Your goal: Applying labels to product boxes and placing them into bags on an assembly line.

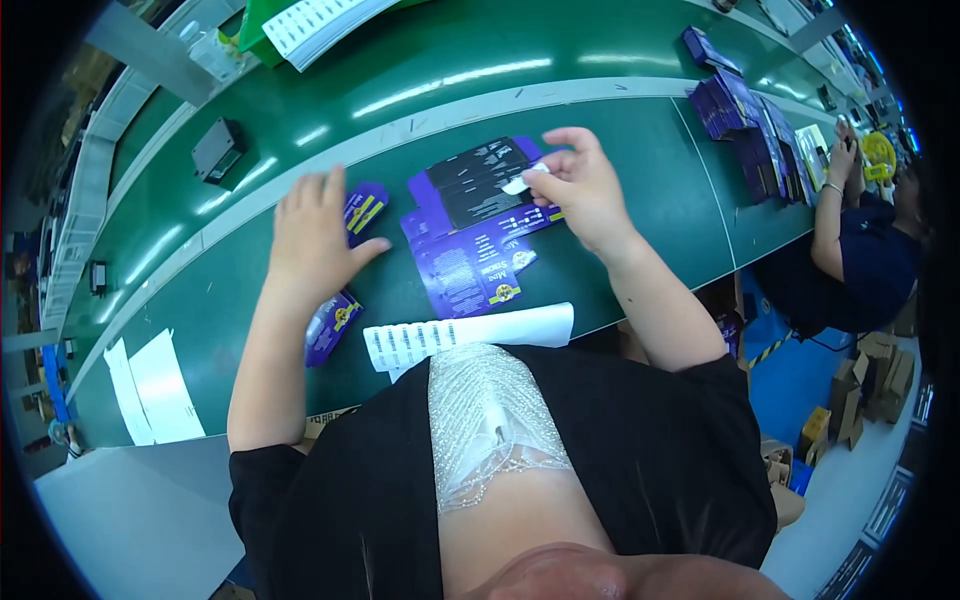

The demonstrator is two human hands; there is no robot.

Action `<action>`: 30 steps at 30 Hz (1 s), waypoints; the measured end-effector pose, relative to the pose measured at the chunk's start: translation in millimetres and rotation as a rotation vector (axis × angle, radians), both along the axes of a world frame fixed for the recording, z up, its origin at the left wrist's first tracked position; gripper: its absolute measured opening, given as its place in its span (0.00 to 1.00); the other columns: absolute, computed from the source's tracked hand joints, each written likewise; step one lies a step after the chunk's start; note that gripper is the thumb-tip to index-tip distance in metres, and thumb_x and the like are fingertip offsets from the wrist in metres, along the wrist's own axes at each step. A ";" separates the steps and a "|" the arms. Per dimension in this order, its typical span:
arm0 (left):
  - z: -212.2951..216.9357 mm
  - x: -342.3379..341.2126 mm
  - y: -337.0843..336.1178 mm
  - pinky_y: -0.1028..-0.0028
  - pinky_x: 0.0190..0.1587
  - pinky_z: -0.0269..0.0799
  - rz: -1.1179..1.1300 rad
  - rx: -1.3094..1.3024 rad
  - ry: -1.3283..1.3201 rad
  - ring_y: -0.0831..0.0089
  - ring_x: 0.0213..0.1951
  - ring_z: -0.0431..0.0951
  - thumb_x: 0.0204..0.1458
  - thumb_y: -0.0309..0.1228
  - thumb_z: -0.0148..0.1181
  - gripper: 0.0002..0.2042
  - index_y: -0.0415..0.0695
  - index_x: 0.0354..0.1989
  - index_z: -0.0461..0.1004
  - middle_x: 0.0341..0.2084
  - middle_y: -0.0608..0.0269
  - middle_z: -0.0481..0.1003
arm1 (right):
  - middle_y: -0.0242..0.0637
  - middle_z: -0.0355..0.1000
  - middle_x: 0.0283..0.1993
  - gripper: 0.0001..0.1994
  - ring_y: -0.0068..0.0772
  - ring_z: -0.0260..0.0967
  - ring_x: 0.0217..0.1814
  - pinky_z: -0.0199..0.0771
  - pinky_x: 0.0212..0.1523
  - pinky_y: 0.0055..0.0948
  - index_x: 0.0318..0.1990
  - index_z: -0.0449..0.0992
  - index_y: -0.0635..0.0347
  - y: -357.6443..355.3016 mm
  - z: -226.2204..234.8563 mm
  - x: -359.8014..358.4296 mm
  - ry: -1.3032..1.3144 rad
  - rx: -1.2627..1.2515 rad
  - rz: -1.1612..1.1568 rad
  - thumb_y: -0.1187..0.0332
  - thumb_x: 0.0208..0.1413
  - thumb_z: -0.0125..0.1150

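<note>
A flattened purple and black carton (447,270) lies unfolded on the green table in front of me. Over its upper right part, my right hand (585,192) pinches a small white sticker (520,184) between thumb and fingers. My left hand (318,236) is spread open above more purple cartons (333,325) to the left, which it partly covers. Close to my body lies a curled white sheet of printed labels (480,334); its near edge is partly hidden by my clothes.
Stacked purple cartons (738,112) stand at the far right, near a co-worker (855,240) in dark clothes. White papers (152,390) lie at the left. A small grey box (218,150) sits beyond the pale strip; a green bin (262,38) with label sheets is at the back.
</note>
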State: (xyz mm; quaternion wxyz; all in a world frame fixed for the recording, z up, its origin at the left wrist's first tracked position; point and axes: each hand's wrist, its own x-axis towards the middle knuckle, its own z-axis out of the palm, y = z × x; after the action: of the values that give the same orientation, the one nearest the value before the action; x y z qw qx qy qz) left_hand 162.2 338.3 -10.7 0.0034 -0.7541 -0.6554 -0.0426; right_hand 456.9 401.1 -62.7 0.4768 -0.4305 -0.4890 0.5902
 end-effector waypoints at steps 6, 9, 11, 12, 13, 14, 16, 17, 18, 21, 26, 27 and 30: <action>-25.5 58.2 13.2 0.59 0.62 0.65 -0.435 0.106 -0.160 0.53 0.56 0.72 0.45 0.41 0.70 0.28 0.35 0.51 0.73 0.54 0.47 0.72 | 0.34 0.71 0.27 0.14 0.20 0.68 0.27 0.70 0.30 0.18 0.46 0.70 0.64 11.5 -15.1 -30.6 -0.106 0.059 -0.010 0.80 0.52 0.63; -46.4 61.3 9.9 0.62 0.61 0.66 -0.378 -0.014 -0.175 0.54 0.56 0.73 0.46 0.41 0.69 0.25 0.35 0.48 0.75 0.53 0.47 0.73 | 0.32 0.71 0.28 0.17 0.19 0.67 0.28 0.69 0.31 0.17 0.48 0.69 0.63 13.4 -28.8 -39.8 -0.279 0.209 0.024 0.79 0.51 0.64; -53.8 57.5 10.0 0.62 0.61 0.67 -0.377 0.000 -0.187 0.54 0.56 0.73 0.45 0.41 0.69 0.25 0.35 0.48 0.75 0.53 0.47 0.73 | 0.31 0.71 0.28 0.16 0.20 0.67 0.27 0.69 0.30 0.19 0.48 0.69 0.62 12.5 -31.9 -47.5 -0.317 0.232 0.030 0.79 0.51 0.64; -57.2 55.2 9.9 0.63 0.60 0.67 -0.377 0.017 -0.196 0.54 0.56 0.73 0.45 0.41 0.69 0.25 0.35 0.47 0.75 0.52 0.47 0.74 | 0.31 0.71 0.27 0.16 0.21 0.68 0.27 0.69 0.30 0.20 0.47 0.69 0.62 11.6 -33.0 -51.2 -0.354 0.257 0.036 0.78 0.51 0.64; -60.1 52.9 9.8 0.64 0.60 0.68 -0.377 0.034 -0.206 0.54 0.56 0.74 0.45 0.41 0.69 0.25 0.35 0.47 0.75 0.52 0.47 0.74 | 0.30 0.72 0.27 0.16 0.21 0.68 0.26 0.69 0.30 0.21 0.47 0.69 0.62 11.0 -34.0 -54.5 -0.391 0.283 0.042 0.77 0.51 0.64; -62.4 50.7 9.7 0.65 0.59 0.69 -0.377 0.051 -0.215 0.54 0.56 0.74 0.45 0.41 0.69 0.25 0.35 0.46 0.76 0.52 0.47 0.74 | 0.30 0.72 0.26 0.15 0.22 0.68 0.26 0.69 0.30 0.22 0.46 0.70 0.61 10.9 -35.3 -57.1 -0.428 0.310 0.048 0.77 0.50 0.64; -63.0 47.9 9.0 0.65 0.59 0.69 -0.373 0.065 -0.211 0.54 0.56 0.74 0.45 0.41 0.69 0.25 0.35 0.46 0.76 0.52 0.47 0.74 | 0.29 0.72 0.26 0.15 0.22 0.68 0.25 0.69 0.30 0.22 0.46 0.70 0.61 11.2 -36.8 -60.7 -0.440 0.315 0.053 0.76 0.50 0.64; -62.2 47.1 8.8 0.65 0.59 0.69 -0.371 0.079 -0.204 0.54 0.56 0.74 0.45 0.42 0.70 0.25 0.34 0.46 0.76 0.52 0.47 0.74 | 0.29 0.73 0.26 0.15 0.22 0.69 0.25 0.69 0.29 0.22 0.46 0.70 0.60 11.4 -37.5 -62.3 -0.450 0.321 0.055 0.76 0.50 0.64; -61.7 46.3 8.7 0.64 0.59 0.69 -0.369 0.093 -0.198 0.54 0.56 0.74 0.45 0.42 0.70 0.25 0.34 0.46 0.76 0.52 0.47 0.74 | 0.29 0.73 0.26 0.15 0.23 0.69 0.25 0.69 0.29 0.23 0.46 0.70 0.59 11.4 -38.3 -63.6 -0.459 0.328 0.056 0.76 0.50 0.64; -63.5 43.9 8.2 0.64 0.59 0.69 -0.365 0.104 -0.194 0.54 0.56 0.74 0.44 0.42 0.70 0.25 0.34 0.46 0.76 0.52 0.47 0.74 | 0.29 0.73 0.27 0.15 0.23 0.69 0.25 0.68 0.29 0.23 0.46 0.71 0.59 11.1 -41.3 -66.2 -0.476 0.334 0.059 0.75 0.50 0.64; -66.8 41.8 7.9 0.64 0.59 0.69 -0.370 0.094 -0.198 0.55 0.55 0.75 0.44 0.41 0.70 0.25 0.34 0.45 0.76 0.52 0.48 0.74 | 0.29 0.73 0.27 0.15 0.22 0.69 0.26 0.69 0.30 0.22 0.46 0.71 0.59 10.6 -43.4 -67.3 -0.496 0.330 0.058 0.75 0.50 0.65; -67.2 41.5 8.0 0.64 0.59 0.69 -0.371 0.093 -0.198 0.55 0.54 0.75 0.44 0.41 0.70 0.25 0.35 0.46 0.76 0.51 0.48 0.74 | 0.29 0.73 0.27 0.15 0.22 0.68 0.26 0.69 0.30 0.21 0.46 0.70 0.60 10.7 -42.3 -67.3 -0.500 0.325 0.064 0.76 0.50 0.65; -67.3 42.5 8.9 0.64 0.58 0.69 -0.374 0.090 -0.196 0.55 0.54 0.75 0.44 0.41 0.71 0.25 0.35 0.46 0.76 0.51 0.48 0.74 | 0.30 0.73 0.27 0.16 0.20 0.67 0.27 0.69 0.32 0.20 0.47 0.70 0.61 11.0 -42.0 -66.7 -0.507 0.314 0.075 0.77 0.50 0.65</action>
State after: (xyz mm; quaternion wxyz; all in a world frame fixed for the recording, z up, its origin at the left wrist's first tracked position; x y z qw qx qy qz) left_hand 204.6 347.1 -78.0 -0.0345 -0.8540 -0.4986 -0.1447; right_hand 390.2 412.1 -104.7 0.3781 -0.4667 -0.6932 0.3982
